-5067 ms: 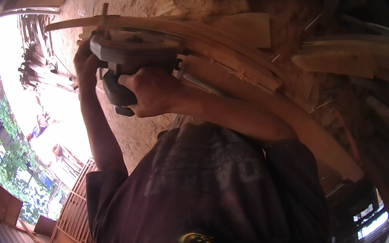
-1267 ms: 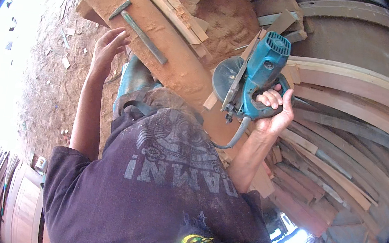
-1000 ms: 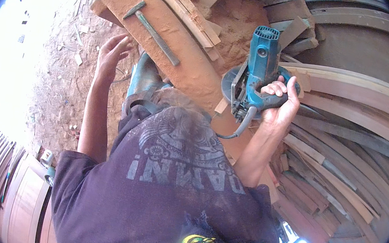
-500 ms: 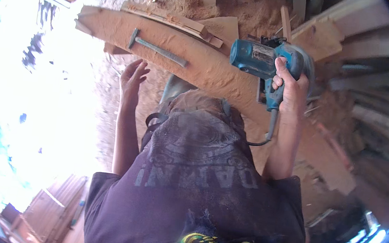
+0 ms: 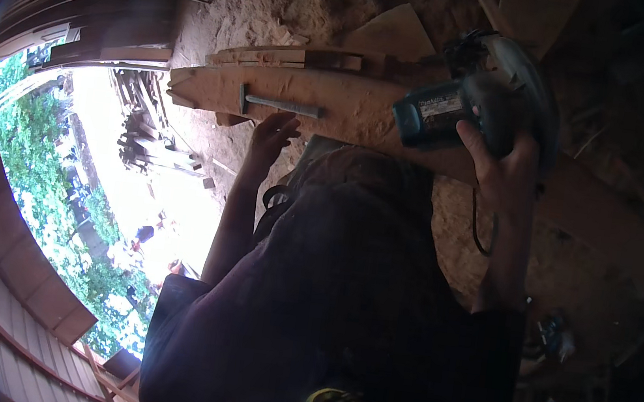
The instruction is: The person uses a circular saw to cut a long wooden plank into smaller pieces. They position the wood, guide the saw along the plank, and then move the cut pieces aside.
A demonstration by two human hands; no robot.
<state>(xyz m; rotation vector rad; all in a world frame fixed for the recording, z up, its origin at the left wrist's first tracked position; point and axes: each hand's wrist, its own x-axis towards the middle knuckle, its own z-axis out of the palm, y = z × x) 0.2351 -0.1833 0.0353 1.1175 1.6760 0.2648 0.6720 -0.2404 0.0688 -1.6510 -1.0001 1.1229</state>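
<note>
From where I stand, the person's right hand [image 5: 505, 165] is wrapped round the handle of a blue-green circular saw [image 5: 431, 118], thumb pointing along the motor housing. The saw is over the right-hand stretch of a long, dusty plank [image 5: 358, 103], though I can't tell whether it hangs clear or rests on the wood (that side is awfully dark). Its cord [image 5: 477, 233] loops down beside the forearm. The left hand [image 5: 271, 138] looks empty, fingers loosely bent and parted, at the plank's near edge, just below a hammer [image 5: 281, 105] lying flat on top; whether it touches the wood, I can't say. Wood strips [image 5: 290, 58] lie along the far edge.

I'd judge this a step of handling the saw rather than cutting. The next move calls for a steady wrist, the cord kept off the blade, and the free hand well away from it.
</note>
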